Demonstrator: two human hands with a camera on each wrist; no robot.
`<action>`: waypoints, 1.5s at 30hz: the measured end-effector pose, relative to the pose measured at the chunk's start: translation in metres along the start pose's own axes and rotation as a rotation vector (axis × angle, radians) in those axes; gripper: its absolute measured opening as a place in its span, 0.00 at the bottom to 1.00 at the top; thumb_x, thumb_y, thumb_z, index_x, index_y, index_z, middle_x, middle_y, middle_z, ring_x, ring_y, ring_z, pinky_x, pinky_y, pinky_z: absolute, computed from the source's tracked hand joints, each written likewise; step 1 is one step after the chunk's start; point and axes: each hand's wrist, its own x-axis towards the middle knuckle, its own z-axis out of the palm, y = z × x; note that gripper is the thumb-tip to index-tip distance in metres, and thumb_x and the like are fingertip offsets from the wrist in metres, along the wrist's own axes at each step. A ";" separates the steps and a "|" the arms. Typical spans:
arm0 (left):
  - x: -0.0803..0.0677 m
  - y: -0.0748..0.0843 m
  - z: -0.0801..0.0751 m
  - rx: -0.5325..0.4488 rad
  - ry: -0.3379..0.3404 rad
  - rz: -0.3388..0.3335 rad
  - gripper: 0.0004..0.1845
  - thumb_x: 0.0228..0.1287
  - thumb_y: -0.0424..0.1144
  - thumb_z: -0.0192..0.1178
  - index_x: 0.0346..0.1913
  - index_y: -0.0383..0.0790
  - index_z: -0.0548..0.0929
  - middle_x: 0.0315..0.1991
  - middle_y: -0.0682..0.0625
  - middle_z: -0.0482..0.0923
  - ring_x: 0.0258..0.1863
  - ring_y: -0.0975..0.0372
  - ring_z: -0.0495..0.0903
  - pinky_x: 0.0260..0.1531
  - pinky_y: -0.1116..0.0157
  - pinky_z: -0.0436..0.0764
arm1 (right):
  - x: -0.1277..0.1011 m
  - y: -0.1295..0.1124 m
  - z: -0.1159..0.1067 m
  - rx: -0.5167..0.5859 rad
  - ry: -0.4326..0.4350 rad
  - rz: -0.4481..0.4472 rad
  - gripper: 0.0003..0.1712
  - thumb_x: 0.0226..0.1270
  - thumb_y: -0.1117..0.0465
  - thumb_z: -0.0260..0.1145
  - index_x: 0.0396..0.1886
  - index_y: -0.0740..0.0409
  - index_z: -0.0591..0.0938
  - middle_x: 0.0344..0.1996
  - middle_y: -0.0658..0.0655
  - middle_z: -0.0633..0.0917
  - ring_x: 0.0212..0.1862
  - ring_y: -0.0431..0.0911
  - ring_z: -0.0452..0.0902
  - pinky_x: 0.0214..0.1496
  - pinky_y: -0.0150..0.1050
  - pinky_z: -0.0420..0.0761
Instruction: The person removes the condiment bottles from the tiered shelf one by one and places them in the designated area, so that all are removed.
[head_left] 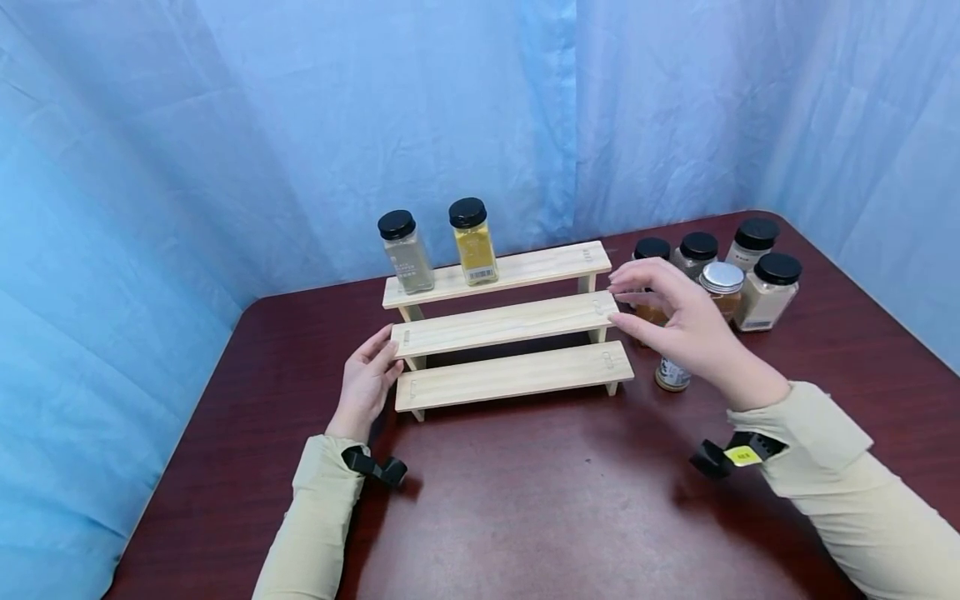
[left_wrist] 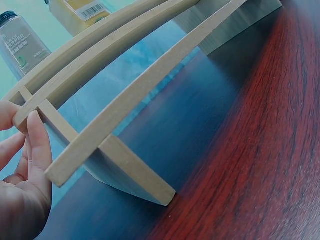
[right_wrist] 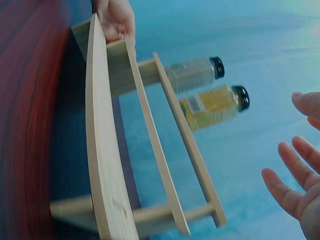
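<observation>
A three-tier wooden spice rack [head_left: 504, 327] stands on the table. My left hand [head_left: 365, 383] pinches the left end of its middle shelf between thumb and fingers, as the left wrist view also shows. On the top shelf, toward the left, stand a grey pepper jar [head_left: 410, 260] and a jar of yellow spice [head_left: 476, 248], both upright with black lids. My right hand [head_left: 681, 323] hovers by the rack's right end, fingers spread and bent a little, holding nothing. In the right wrist view its fingers [right_wrist: 282, 192] are apart from the rack.
Right of the rack several spice jars cluster on the dark red table [head_left: 495, 500], among them a silver-lidded jar [head_left: 722, 287] and a black-lidded pale jar [head_left: 767, 300]. A small jar [head_left: 672, 375] sits partly behind my right hand. Blue curtains [head_left: 375, 108] hang behind the table.
</observation>
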 end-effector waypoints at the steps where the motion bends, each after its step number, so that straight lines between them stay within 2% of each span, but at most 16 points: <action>1: 0.000 0.000 0.000 0.000 -0.001 0.001 0.26 0.70 0.30 0.51 0.69 0.32 0.63 0.35 0.57 0.73 0.27 0.71 0.74 0.28 0.77 0.76 | 0.002 0.000 0.004 0.007 0.001 0.001 0.20 0.54 0.81 0.65 0.48 0.68 0.76 0.48 0.48 0.76 0.49 0.33 0.75 0.53 0.24 0.76; 4: 0.000 0.000 0.000 0.000 -0.002 0.000 0.26 0.70 0.29 0.50 0.69 0.32 0.63 0.35 0.57 0.73 0.26 0.71 0.74 0.28 0.77 0.76 | 0.008 0.002 0.015 0.031 0.004 -0.005 0.20 0.55 0.79 0.65 0.49 0.70 0.75 0.47 0.56 0.76 0.48 0.35 0.76 0.52 0.25 0.76; 7: 0.001 0.000 0.000 0.003 -0.001 0.003 0.26 0.70 0.29 0.50 0.69 0.32 0.63 0.34 0.58 0.73 0.26 0.71 0.74 0.28 0.78 0.76 | 0.014 0.004 0.023 0.078 0.004 0.010 0.21 0.56 0.79 0.64 0.51 0.72 0.73 0.46 0.58 0.77 0.48 0.36 0.76 0.52 0.25 0.77; 11: 0.001 0.000 0.000 0.003 -0.001 0.004 0.25 0.70 0.28 0.50 0.69 0.32 0.63 0.34 0.58 0.73 0.26 0.71 0.74 0.28 0.78 0.76 | 0.021 0.006 0.033 0.129 -0.007 0.084 0.21 0.61 0.75 0.63 0.54 0.69 0.71 0.48 0.59 0.76 0.49 0.33 0.75 0.53 0.27 0.77; 15: 0.001 -0.001 0.000 0.000 -0.003 0.001 0.26 0.70 0.28 0.50 0.69 0.32 0.63 0.33 0.59 0.73 0.26 0.71 0.74 0.28 0.78 0.76 | 0.029 0.008 0.041 0.182 -0.013 0.168 0.21 0.64 0.71 0.62 0.56 0.67 0.70 0.52 0.64 0.74 0.50 0.33 0.74 0.55 0.29 0.76; 20: 0.001 -0.001 0.000 -0.007 0.003 0.002 0.26 0.70 0.28 0.50 0.69 0.31 0.63 0.33 0.58 0.73 0.25 0.71 0.74 0.28 0.78 0.76 | 0.043 0.010 0.053 0.208 -0.015 0.240 0.24 0.66 0.66 0.63 0.60 0.64 0.67 0.54 0.62 0.72 0.53 0.42 0.74 0.56 0.34 0.76; 23: 0.002 -0.001 0.000 -0.005 0.001 0.006 0.25 0.70 0.28 0.50 0.69 0.32 0.63 0.33 0.58 0.73 0.25 0.71 0.74 0.28 0.78 0.76 | 0.052 0.010 0.058 0.228 -0.025 0.267 0.25 0.66 0.65 0.63 0.60 0.62 0.67 0.54 0.62 0.72 0.55 0.49 0.74 0.56 0.40 0.77; 28: 0.001 -0.001 0.001 -0.012 -0.001 0.002 0.25 0.70 0.29 0.50 0.69 0.33 0.64 0.34 0.58 0.74 0.25 0.71 0.74 0.28 0.79 0.76 | 0.063 0.009 0.062 0.231 -0.046 0.278 0.26 0.65 0.65 0.63 0.61 0.60 0.66 0.55 0.63 0.71 0.56 0.51 0.72 0.59 0.48 0.74; 34: 0.002 0.001 0.002 -0.019 -0.006 0.008 0.25 0.70 0.29 0.50 0.69 0.33 0.63 0.34 0.59 0.74 0.25 0.71 0.74 0.27 0.78 0.76 | 0.076 0.008 0.066 0.219 -0.059 0.272 0.29 0.65 0.64 0.64 0.64 0.59 0.65 0.56 0.63 0.71 0.58 0.52 0.71 0.61 0.49 0.72; 45: 0.000 0.001 0.001 -0.019 -0.006 -0.004 0.25 0.70 0.30 0.50 0.69 0.34 0.64 0.37 0.58 0.73 0.27 0.71 0.74 0.28 0.78 0.76 | 0.103 0.010 0.080 0.123 -0.095 0.284 0.40 0.61 0.60 0.68 0.70 0.44 0.62 0.59 0.58 0.67 0.61 0.50 0.67 0.63 0.47 0.71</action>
